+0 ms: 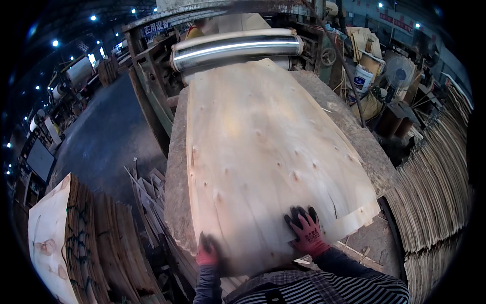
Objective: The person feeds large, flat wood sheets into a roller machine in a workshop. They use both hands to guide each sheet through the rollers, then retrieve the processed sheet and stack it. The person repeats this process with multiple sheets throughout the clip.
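A long pale wood veneer sheet (258,147), with knots and a few dark cracks, lies over a worn bench. Its far end reaches the shiny metal roller (238,48) of a machine. My right hand (307,234), in a red glove with black fingertips, rests on the near part of the sheet, fingers spread. At the sheet's near left corner is my left hand (206,252), gloved the same way. Blur over its fingers hides whether they pinch the edge or lie on it. The near right edge of the sheet shows a narrow overlapping strip.
Stacked veneer sheets (430,187) rise at the right, and another bundle (83,243) stands at the near left. Thin wood scraps (149,202) lean beside the bench (176,187). A white bucket (362,80) and a fan (399,71) are at the back right.
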`<state>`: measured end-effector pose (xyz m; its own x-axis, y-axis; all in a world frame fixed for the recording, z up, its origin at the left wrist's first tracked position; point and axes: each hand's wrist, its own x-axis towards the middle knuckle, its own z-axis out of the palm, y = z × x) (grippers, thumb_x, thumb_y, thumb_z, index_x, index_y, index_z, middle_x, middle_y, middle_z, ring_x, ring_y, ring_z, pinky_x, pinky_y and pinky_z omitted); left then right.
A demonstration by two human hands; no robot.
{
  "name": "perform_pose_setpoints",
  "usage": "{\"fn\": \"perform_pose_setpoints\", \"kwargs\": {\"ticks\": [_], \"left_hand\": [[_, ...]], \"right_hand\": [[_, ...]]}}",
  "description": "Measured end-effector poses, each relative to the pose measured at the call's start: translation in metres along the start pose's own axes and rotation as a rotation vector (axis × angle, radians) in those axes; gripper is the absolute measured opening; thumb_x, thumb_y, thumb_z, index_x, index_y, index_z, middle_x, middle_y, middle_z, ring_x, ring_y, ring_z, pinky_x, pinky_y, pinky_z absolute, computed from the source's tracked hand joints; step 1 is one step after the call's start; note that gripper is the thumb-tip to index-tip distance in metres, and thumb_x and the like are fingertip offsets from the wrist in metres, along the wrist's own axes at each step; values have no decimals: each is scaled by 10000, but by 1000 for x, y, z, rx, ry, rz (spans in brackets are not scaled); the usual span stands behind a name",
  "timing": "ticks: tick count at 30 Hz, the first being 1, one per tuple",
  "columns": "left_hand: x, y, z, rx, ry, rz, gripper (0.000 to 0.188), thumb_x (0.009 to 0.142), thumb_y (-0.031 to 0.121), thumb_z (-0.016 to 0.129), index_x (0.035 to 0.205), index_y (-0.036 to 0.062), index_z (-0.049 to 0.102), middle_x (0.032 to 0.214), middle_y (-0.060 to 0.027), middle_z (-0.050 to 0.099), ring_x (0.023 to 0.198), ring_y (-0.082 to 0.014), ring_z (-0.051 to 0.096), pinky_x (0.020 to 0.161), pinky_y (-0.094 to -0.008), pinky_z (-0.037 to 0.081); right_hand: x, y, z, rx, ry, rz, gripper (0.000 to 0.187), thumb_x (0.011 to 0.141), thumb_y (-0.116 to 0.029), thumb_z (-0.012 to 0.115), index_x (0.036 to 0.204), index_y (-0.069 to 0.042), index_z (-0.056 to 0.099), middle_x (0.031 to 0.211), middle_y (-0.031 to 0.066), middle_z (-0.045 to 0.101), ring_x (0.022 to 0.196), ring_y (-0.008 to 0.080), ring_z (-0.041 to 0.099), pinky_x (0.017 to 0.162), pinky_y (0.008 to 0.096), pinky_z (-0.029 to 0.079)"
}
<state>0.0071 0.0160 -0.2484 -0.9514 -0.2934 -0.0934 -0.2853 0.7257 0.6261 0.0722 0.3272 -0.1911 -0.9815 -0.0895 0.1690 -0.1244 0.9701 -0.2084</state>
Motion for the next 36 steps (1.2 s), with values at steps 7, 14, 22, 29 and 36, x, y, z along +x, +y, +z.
{"fn": "perform_pose_setpoints", "kwargs": {"ticks": [7,14,22,29,36], "left_hand": [[-25,14,-26,149,-9,185,618,740,169,525,1300,145,264,980,-209,558,855,-361,549,734,-422,438],[-39,-25,-5,-148,110,324,512,736,126,539,1228,122,397,978,-185,562,841,-342,558,717,-388,452],[-40,-33,-3,-161,30,296,545,766,134,494,1274,84,303,1147,-172,483,1004,-323,507,828,-363,416],[-40,-33,-4,-249,36,301,447,809,118,446,1241,45,353,1143,-182,486,1044,-305,484,862,-333,392],[-42,-37,-4,-309,51,293,506,775,133,480,1262,99,345,1155,-172,486,1031,-299,495,868,-346,391]], "right_hand": [[-20,-3,-11,-28,57,-21,576,563,-283,682,1102,-154,523,1160,121,434,1113,326,351,958,485,244],[-51,-21,16,-39,155,6,520,524,-232,667,1024,-133,565,1106,123,467,1072,316,394,937,483,278],[-56,-14,38,-43,279,-7,524,494,-225,670,996,-111,573,1105,128,470,1064,330,399,924,475,298],[-57,-12,42,-9,388,-66,462,514,-218,652,955,-103,576,1040,122,510,1014,312,443,900,473,330],[-59,-12,44,-42,443,-81,421,550,-220,635,951,-104,576,1031,122,515,1001,310,453,897,473,325]]}}
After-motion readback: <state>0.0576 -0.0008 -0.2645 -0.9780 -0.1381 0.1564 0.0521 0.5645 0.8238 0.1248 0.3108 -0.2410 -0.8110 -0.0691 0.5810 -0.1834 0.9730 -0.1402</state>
